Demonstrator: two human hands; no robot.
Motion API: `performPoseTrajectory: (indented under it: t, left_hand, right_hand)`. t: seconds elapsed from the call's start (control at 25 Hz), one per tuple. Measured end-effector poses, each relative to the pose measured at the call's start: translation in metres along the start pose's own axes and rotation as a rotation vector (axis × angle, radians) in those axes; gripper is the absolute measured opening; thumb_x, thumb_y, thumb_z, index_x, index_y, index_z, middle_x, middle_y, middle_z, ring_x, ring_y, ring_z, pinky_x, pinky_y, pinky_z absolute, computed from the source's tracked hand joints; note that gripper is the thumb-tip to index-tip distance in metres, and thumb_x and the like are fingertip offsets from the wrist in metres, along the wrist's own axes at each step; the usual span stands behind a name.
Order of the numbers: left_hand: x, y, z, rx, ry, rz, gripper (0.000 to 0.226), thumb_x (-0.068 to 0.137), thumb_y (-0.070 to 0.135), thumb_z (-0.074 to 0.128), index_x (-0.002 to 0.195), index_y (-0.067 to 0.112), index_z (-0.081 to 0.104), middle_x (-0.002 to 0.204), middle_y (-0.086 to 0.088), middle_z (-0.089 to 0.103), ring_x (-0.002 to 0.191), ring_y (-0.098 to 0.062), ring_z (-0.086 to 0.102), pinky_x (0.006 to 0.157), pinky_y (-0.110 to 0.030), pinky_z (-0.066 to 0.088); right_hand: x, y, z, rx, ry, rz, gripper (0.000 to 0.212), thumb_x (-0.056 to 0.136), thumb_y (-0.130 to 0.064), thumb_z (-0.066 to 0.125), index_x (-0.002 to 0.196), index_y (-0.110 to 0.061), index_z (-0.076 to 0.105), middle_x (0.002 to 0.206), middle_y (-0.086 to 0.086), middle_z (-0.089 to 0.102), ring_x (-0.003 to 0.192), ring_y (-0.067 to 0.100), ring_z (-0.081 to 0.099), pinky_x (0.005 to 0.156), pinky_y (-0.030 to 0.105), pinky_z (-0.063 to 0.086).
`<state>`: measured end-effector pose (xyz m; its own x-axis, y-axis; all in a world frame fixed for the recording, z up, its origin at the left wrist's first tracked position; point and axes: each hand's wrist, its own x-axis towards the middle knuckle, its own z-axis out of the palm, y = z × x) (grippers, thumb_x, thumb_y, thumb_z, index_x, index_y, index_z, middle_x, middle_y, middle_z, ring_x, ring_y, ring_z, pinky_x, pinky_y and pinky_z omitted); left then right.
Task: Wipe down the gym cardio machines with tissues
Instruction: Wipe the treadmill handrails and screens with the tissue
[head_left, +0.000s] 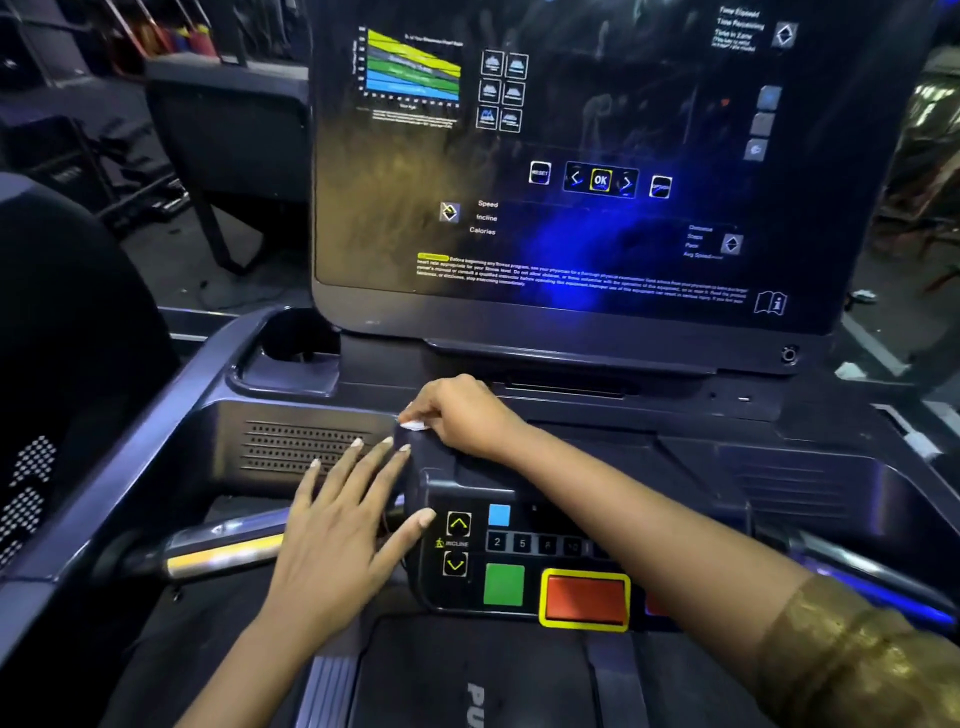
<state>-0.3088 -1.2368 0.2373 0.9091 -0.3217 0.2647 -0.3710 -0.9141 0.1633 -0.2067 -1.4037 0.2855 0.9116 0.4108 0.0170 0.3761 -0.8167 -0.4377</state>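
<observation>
Only the one head-cam angle here, so this is looking down over the console of a treadmill (685, 467) from where the person stands. The right hand (462, 415) reaches across with its fingers curled down, pinching a small wad of white tissue (414, 425) against the top left corner of the control pad (519, 561), just above the incline arrows. Only a scrap of the tissue pokes out, and the hand hides the rest. The left hand (343, 525) is flat and spread wide with nothing in it. Its fingertips rest on the left side of that pad and its thumb is next to the up arrow, so it looks like it's bracing. As for progress, I'd say this machine is nowhere near finished. The big display panel (571, 156) shows streaks and a dull hazy patch on its left half, so my guess is it hasn't been wiped properly, though that could partly be glare. I can't tell whether the vent grille (306, 447), the cup holder (296, 338), the handlebar (223, 551) or the red button (584, 597) have been wiped. That's one tiny tissue for a whole console, and there's more gym kit off in the dim background, so I reckon most of the job is left.
</observation>
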Motion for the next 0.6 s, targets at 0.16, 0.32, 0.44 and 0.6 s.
performPoseTrajectory:
  t: [0.16,0.32,0.44,0.6]
  left_hand:
    - [-0.001,0.0,0.002,0.003,0.008,-0.001,0.072,0.096,0.066,0.014,0.137,0.02,0.05,0.14,0.002,0.052,0.133,-0.023,0.044,0.106,-0.043,0.022]
    - [-0.001,-0.001,0.004,-0.006,0.022,0.0,0.072,0.096,0.067,0.014,0.137,0.02,0.051,0.14,0.003,0.052,0.133,-0.021,0.044,0.106,-0.043,0.024]
    - [-0.001,0.0,0.003,-0.007,0.021,0.003,0.072,0.096,0.067,0.014,0.136,0.021,0.052,0.139,0.004,0.053,0.132,-0.021,0.045,0.105,-0.043,0.024]
    - [0.0,0.001,0.001,-0.008,0.027,-0.001,0.072,0.096,0.067,0.014,0.135,0.021,0.054,0.137,0.004,0.055,0.131,-0.021,0.047,0.104,-0.042,0.025]
  right_hand:
    - [-0.05,-0.015,-0.018,-0.038,0.029,-0.122,0.035,0.083,0.0,0.055,0.105,-0.023,0.072,0.105,-0.001,0.07,0.101,0.019,0.063,0.088,0.03,0.047]
    - [-0.074,-0.008,-0.035,0.09,0.028,-0.137,0.029,0.083,0.003,0.058,0.101,-0.014,0.073,0.104,0.0,0.071,0.098,0.007,0.062,0.086,0.011,0.043]
    - [-0.038,0.005,-0.024,0.093,0.12,0.005,0.027,0.084,0.003,0.057,0.103,-0.008,0.073,0.106,0.006,0.07,0.103,0.015,0.063,0.091,0.013,0.042]
    - [-0.019,0.007,-0.007,-0.096,0.023,0.035,0.032,0.086,-0.001,0.053,0.108,-0.017,0.071,0.113,0.0,0.068,0.109,0.022,0.06,0.095,0.031,0.044]
